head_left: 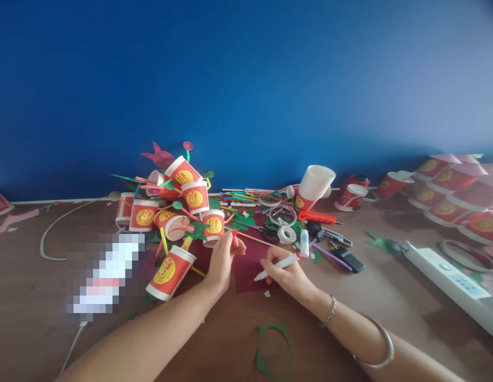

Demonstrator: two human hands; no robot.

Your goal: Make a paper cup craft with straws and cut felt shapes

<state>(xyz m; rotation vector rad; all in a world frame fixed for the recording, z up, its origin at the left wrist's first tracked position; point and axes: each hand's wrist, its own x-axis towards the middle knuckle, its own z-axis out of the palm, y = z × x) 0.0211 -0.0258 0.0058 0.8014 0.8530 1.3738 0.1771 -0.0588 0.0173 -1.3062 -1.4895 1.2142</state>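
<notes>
My right hand (288,276) is closed around a white marker (286,261) with a red end. Its tip points down and left at a dark red sheet of paper (244,270), but whether they touch I cannot tell. Just left of it, my left hand (222,260) pinches a small red marker cap (234,233), partly hidden by the fingers. Close beside the left wrist, a red and white paper cup (170,273) leans with a yellow strip at its rim. A green paper piece with a round hole (262,353) lies nearer me.
Decorated paper cups (194,197) pile up at the left, near a charging phone (106,281). Behind my hands are scissors (266,233), a tape roll (286,234), a glue stick (304,244), an orange glue gun (318,217) and stacked cups (313,185). A power strip (445,276) lies right.
</notes>
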